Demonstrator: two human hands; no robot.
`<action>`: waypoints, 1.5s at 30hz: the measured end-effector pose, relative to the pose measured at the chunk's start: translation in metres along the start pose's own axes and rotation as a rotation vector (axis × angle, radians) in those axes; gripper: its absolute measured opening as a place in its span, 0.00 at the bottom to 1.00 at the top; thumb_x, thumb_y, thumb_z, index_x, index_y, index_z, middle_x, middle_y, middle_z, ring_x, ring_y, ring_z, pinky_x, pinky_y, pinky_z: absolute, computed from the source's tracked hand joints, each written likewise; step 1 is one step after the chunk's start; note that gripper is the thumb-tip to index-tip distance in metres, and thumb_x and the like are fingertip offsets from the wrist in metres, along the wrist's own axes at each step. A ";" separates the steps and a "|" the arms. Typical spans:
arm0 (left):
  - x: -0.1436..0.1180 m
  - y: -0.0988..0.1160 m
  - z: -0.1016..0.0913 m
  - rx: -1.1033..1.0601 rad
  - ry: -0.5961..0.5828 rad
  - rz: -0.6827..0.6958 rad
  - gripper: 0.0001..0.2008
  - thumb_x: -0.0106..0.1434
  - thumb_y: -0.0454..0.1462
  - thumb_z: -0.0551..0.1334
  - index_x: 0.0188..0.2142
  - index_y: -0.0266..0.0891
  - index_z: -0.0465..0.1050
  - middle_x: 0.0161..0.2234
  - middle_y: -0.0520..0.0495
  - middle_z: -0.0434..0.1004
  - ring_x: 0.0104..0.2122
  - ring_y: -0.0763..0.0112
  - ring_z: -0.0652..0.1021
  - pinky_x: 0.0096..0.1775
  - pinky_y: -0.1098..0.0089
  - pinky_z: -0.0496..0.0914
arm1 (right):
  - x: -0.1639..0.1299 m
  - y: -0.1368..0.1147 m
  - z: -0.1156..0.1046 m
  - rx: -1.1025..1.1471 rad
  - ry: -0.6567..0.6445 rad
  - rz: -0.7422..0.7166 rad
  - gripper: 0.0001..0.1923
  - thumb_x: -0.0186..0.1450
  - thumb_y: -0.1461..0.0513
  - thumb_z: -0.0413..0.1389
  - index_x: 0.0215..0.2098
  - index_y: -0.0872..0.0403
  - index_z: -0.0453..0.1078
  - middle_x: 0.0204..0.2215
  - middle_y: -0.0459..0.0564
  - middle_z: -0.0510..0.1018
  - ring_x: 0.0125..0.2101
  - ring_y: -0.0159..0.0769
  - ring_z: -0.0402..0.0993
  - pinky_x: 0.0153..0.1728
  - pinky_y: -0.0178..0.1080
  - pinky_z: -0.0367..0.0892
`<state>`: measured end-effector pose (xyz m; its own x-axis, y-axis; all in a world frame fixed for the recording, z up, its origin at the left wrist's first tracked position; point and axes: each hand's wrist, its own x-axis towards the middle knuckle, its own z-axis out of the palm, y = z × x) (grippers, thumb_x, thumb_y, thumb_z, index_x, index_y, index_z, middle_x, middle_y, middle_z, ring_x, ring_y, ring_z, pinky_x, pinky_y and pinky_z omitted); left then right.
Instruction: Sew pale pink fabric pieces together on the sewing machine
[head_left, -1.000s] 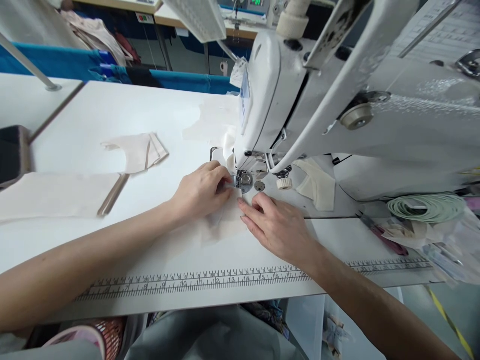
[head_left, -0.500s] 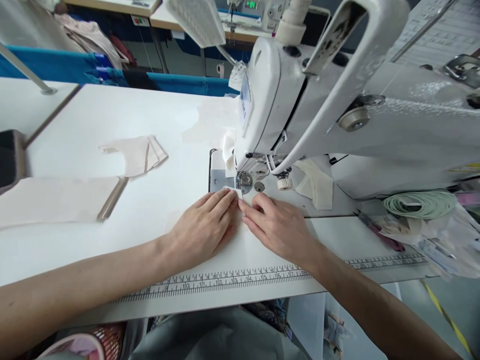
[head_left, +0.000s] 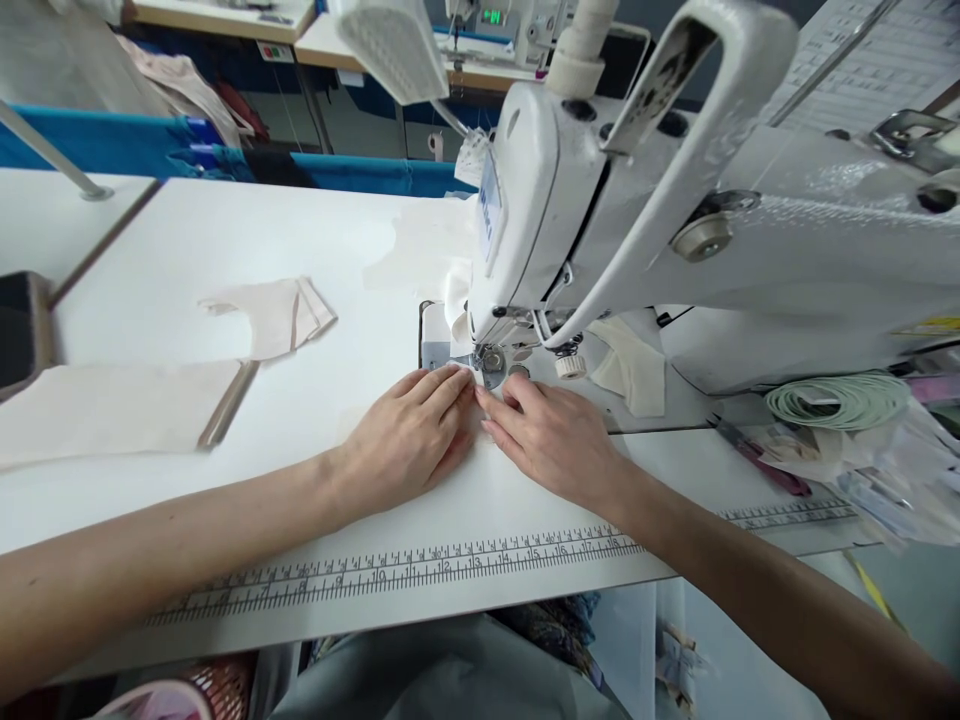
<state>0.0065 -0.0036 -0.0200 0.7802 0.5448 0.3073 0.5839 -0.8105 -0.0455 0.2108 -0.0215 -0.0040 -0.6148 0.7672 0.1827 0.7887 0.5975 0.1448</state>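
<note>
My left hand (head_left: 409,435) lies flat, fingers together, pressing a small pale fabric piece (head_left: 480,460) onto the white table in front of the presser foot (head_left: 491,362) of a white sewing machine (head_left: 600,210). My right hand (head_left: 551,435) lies flat beside it, fingertips touching the same fabric just short of the needle plate. The fabric is mostly hidden under both hands. Neither hand grips anything.
Folded cream fabric pieces (head_left: 274,310) and a larger flat piece (head_left: 112,405) lie to the left. More cream pieces (head_left: 634,370) sit under the machine arm. A coil of pale green tape (head_left: 840,400) and clutter lie right. A printed ruler (head_left: 420,570) runs along the table's front edge.
My left hand has drawn back from the presser foot and flattened onto the fabric. Both hands then slid slightly forward toward the needle.
</note>
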 end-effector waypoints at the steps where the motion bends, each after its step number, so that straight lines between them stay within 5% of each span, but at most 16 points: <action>1: 0.000 -0.001 0.001 0.005 0.014 0.004 0.23 0.72 0.39 0.47 0.53 0.22 0.70 0.56 0.29 0.70 0.58 0.50 0.71 0.56 0.54 0.69 | 0.001 0.001 0.001 -0.004 0.011 0.000 0.18 0.73 0.59 0.46 0.56 0.55 0.70 0.35 0.51 0.75 0.30 0.33 0.70 0.30 0.37 0.62; 24: 0.003 -0.009 0.002 0.008 0.071 0.051 0.19 0.70 0.37 0.51 0.49 0.23 0.74 0.54 0.30 0.72 0.55 0.51 0.73 0.54 0.55 0.71 | 0.000 0.001 0.008 -0.049 0.153 0.016 0.16 0.72 0.59 0.48 0.52 0.54 0.73 0.34 0.49 0.76 0.27 0.30 0.68 0.28 0.36 0.59; 45: 0.004 -0.013 0.001 -0.016 0.040 0.035 0.18 0.70 0.36 0.50 0.49 0.27 0.74 0.56 0.33 0.71 0.56 0.52 0.72 0.56 0.52 0.67 | 0.003 0.001 0.007 0.000 0.112 0.068 0.18 0.73 0.58 0.46 0.54 0.53 0.72 0.36 0.49 0.77 0.25 0.29 0.68 0.24 0.36 0.56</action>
<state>0.0022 0.0090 -0.0190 0.7903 0.5074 0.3435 0.5526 -0.8324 -0.0417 0.2100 -0.0173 -0.0100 -0.5561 0.7752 0.2997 0.8286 0.5449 0.1281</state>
